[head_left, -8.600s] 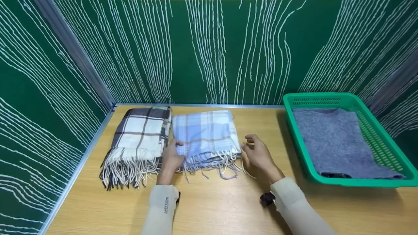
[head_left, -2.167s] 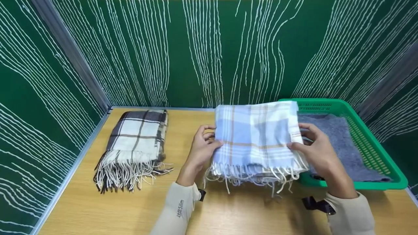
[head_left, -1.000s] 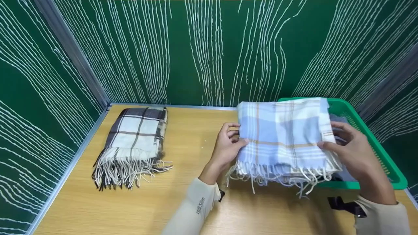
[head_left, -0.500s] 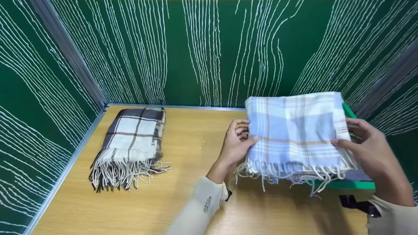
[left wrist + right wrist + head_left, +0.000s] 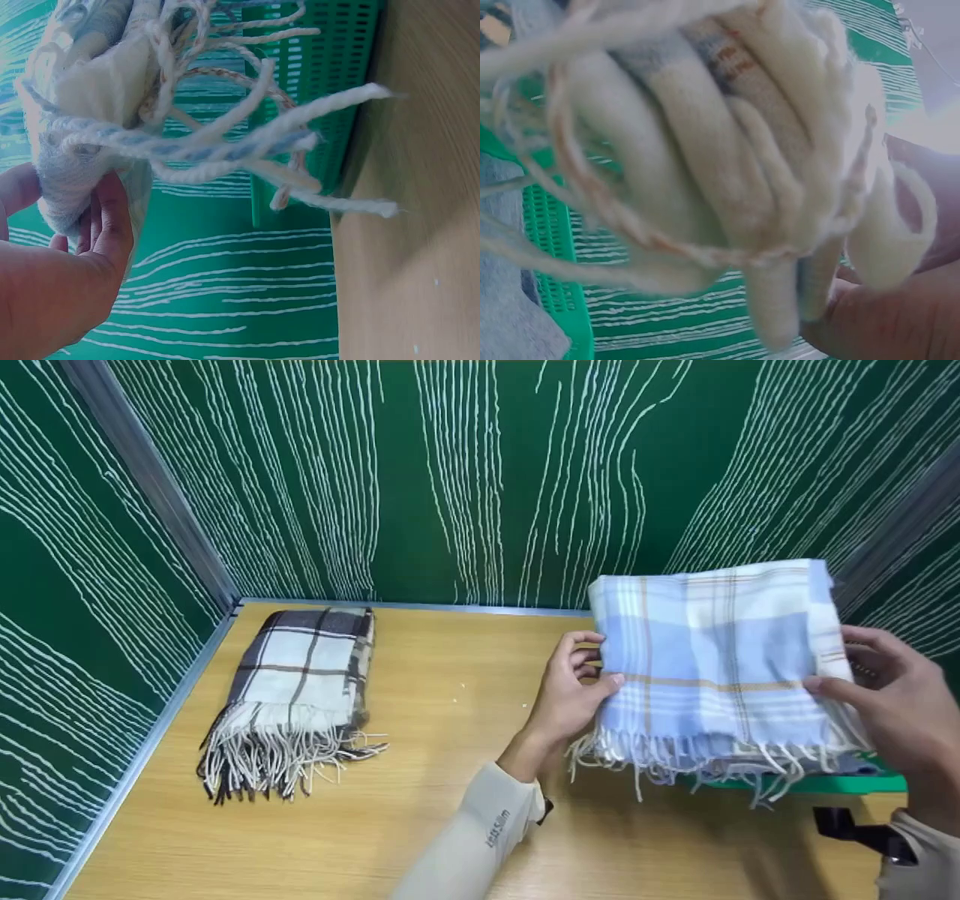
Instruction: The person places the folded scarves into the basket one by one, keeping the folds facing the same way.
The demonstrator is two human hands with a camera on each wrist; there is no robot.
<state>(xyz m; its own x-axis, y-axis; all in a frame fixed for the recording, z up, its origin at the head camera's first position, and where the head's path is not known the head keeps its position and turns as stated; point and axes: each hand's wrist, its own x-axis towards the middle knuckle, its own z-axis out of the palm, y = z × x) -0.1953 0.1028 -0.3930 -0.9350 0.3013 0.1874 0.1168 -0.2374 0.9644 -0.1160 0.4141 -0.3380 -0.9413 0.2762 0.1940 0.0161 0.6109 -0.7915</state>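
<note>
A folded blue-and-white plaid scarf (image 5: 712,660) with a fringed lower edge is held up over the green basket (image 5: 847,784). My left hand (image 5: 566,690) pinches its left side, thumb on the front and fingers behind. On the opposite side my right hand (image 5: 900,697) grips it the same way. In the left wrist view the scarf's fringe (image 5: 225,142) hangs out past the left hand (image 5: 67,277). The right wrist view shows thick folded layers of the scarf (image 5: 705,142) close up, with part of the right hand (image 5: 900,307) at the lower right.
A folded brown-and-white plaid scarf (image 5: 300,675) with fringe lies on the wooden table (image 5: 450,780) at the left. Inside the basket, a grey cloth (image 5: 510,262) shows in the right wrist view. Green walls (image 5: 517,472) with white lines stand behind.
Both hands lifted the blue plaid scarf from beside the brown one and carried it right. It now covers most of the basket in the head view. The brown scarf stays on the table.
</note>
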